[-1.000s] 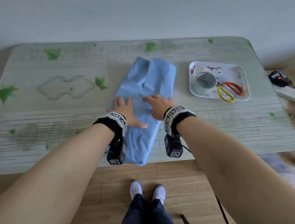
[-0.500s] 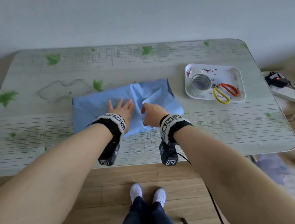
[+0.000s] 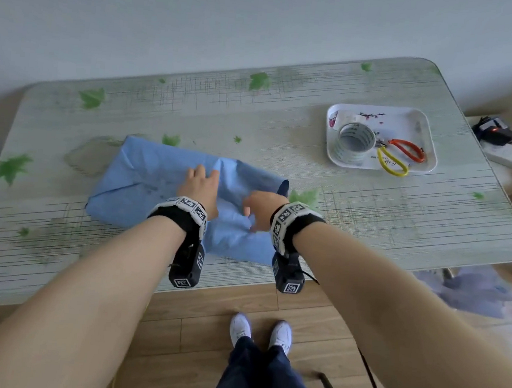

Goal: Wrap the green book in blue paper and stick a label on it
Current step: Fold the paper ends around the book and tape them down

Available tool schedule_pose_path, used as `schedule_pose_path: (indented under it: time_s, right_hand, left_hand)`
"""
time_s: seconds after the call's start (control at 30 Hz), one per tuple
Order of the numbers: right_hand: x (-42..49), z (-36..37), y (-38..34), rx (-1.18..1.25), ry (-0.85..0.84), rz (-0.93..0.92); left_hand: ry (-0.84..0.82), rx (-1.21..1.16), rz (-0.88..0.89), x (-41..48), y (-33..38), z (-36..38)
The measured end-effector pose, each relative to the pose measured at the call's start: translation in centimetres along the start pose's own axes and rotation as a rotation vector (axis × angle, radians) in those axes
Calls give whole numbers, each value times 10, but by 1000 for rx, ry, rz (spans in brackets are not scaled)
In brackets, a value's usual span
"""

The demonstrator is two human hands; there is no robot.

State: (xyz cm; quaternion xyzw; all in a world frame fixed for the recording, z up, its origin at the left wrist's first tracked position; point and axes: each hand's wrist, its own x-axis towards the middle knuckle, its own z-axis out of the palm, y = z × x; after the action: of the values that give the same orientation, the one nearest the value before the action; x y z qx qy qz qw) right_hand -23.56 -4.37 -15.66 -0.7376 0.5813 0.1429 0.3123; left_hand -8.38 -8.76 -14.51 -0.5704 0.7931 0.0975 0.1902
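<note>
Two hands were on the blue paper (image 3: 153, 185), which lay folded over the green book (image 3: 283, 187) near the table's (image 3: 401, 222) front edge, the book covered bar a dark corner at the bundle's right end. Left hand (image 3: 201, 189) pressed flat on top, fingers straight and together, gripping nothing; right hand (image 3: 262, 210) just beside it had fingers curled down, pinching a crumpled fold of the paper. Tray (image 3: 409, 123), well apart at far right, held a tape roll (image 3: 348, 154) and scissors (image 3: 395, 141).
</note>
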Motion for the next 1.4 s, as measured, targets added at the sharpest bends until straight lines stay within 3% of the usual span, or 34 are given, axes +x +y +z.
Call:
schedule_pose_path:
  time_s: [0.07, 0.17, 0.27, 0.37, 0.43, 0.5, 0.57, 0.67, 0.83, 0.97, 1.17, 1.4]
  right_hand:
    - [-3, 0, 6, -23, 77, 48]
    - [-7, -15, 5, 11, 351, 141]
    - [-8, -19, -2, 105, 613, 103]
    - [-10, -12, 1, -136, 864, 137]
    - [-10, -7, 6, -192, 697, 196]
    - [-13, -3, 6, -69, 465, 223]
    - [-15, 3, 6, 56, 364, 238]
    - [-17, 9, 5, 102, 363, 233]
    - [-24, 20, 26, 54, 380, 309]
    - [-37, 30, 56, 37, 324, 406]
    - [-42, 23, 61, -17, 278, 336]
    - [-54, 18, 59, -43, 247, 314]
  left_hand:
    - [8, 2, 3, -1, 0, 0]
    - [-38, 21, 35, -1, 7, -6]
    - [-146, -43, 43, 4, 15, -10]
    - [-25, -236, 41, 5, 19, -14]
    - [60, -240, 81, 3, 16, -16]
    - [33, -179, 131, 3, 14, -15]
    - [-43, -153, 137, 2, 15, -12]
    - [-97, -163, 101, 1, 16, -1]
    - [-55, -96, 94, 3, 27, 20]
    - [-237, -122, 143, 1, 42, 35]
    - [-258, -59, 27, -9, 47, 25]
    - [-257, -103, 7, -11, 45, 16]
